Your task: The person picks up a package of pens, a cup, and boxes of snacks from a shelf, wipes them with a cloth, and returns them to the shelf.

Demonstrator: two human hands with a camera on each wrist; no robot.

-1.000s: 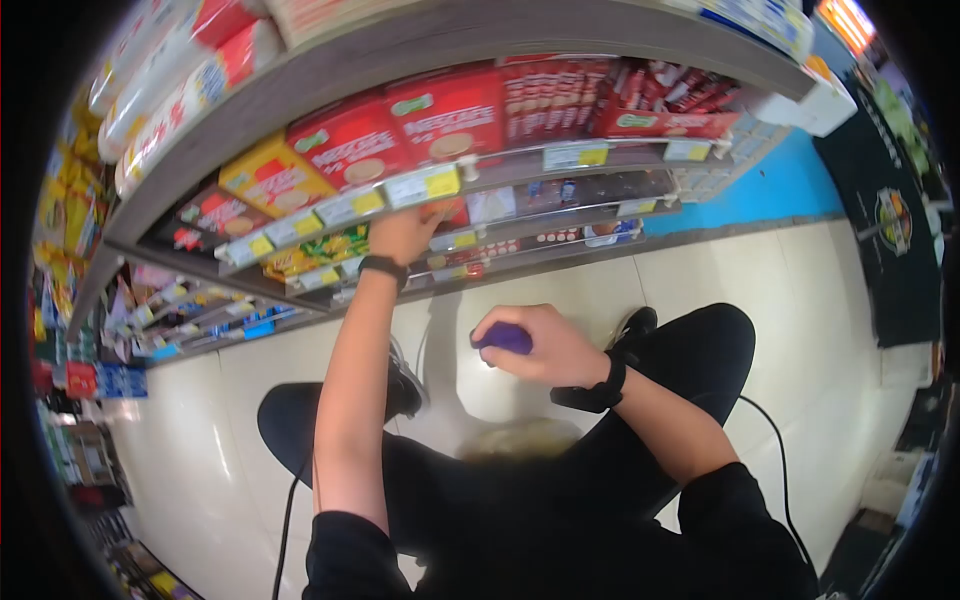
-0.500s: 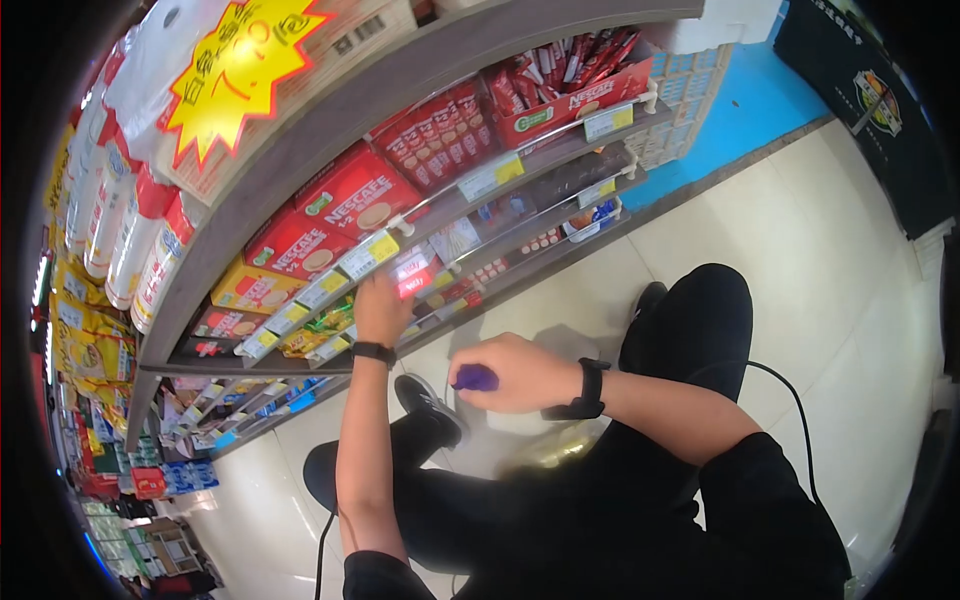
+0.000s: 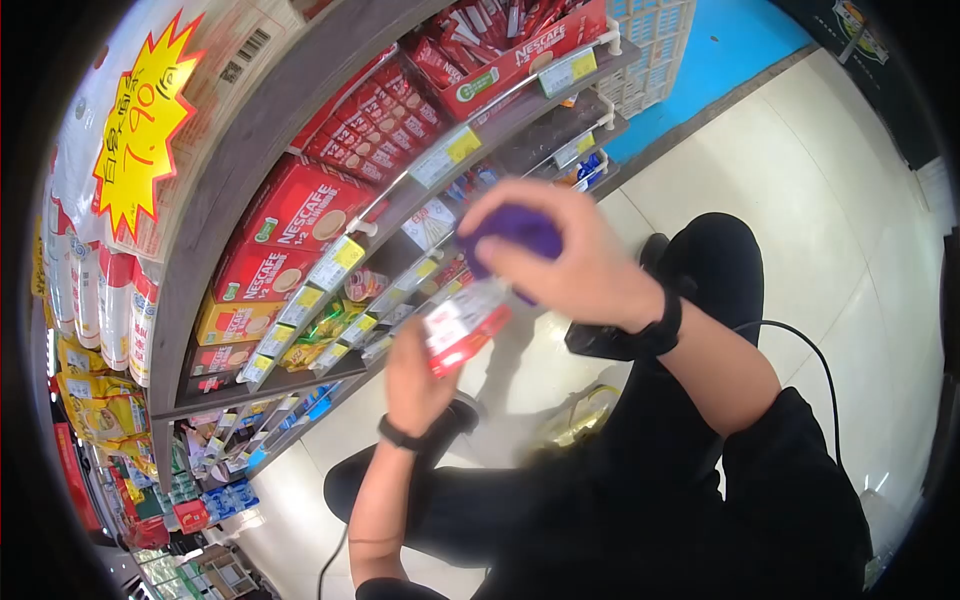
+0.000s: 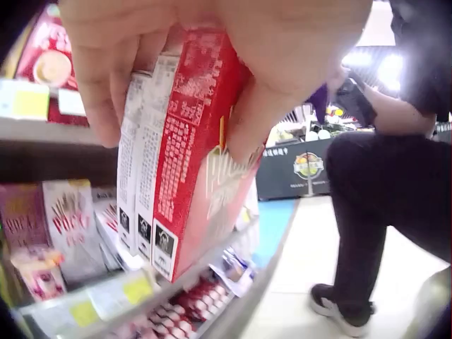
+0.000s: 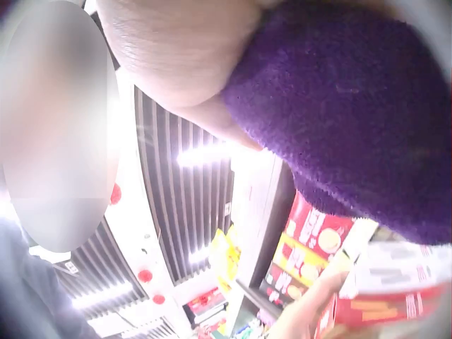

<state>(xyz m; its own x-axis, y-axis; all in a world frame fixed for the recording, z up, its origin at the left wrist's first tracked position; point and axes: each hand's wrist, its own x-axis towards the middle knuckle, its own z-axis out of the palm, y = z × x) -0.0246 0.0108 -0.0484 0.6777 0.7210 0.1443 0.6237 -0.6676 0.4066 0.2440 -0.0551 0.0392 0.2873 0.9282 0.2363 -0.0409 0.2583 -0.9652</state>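
In the head view my left hand [image 3: 415, 385] grips a small stack of Pocky boxes [image 3: 465, 330] in front of the shelf. The left wrist view shows a red box [image 4: 191, 141] and two white boxes [image 4: 141, 155] side by side, held between fingers and thumb. My right hand [image 3: 595, 265] holds a bunched purple cloth [image 3: 515, 240], its fingers curled round it. The cloth hangs close over the upper end of the boxes. Seen from the right wrist, the fuzzy cloth [image 5: 339, 106] covers much of the picture, with the boxes [image 5: 395, 289] below it.
Along the shelf rack stand red Nescafe boxes [image 3: 300, 215] above a rail with price tags [image 3: 335, 262]. Other Pocky boxes [image 4: 74, 219] and a cup [image 4: 42, 272] are on the lower shelf. A yellowish bag [image 3: 580, 415] lies on the floor between the legs.
My left hand has come out of the lower shelf with the Pocky boxes. The right hand has risen with the purple cloth towards them. The head view has turned and shifted along the rack.
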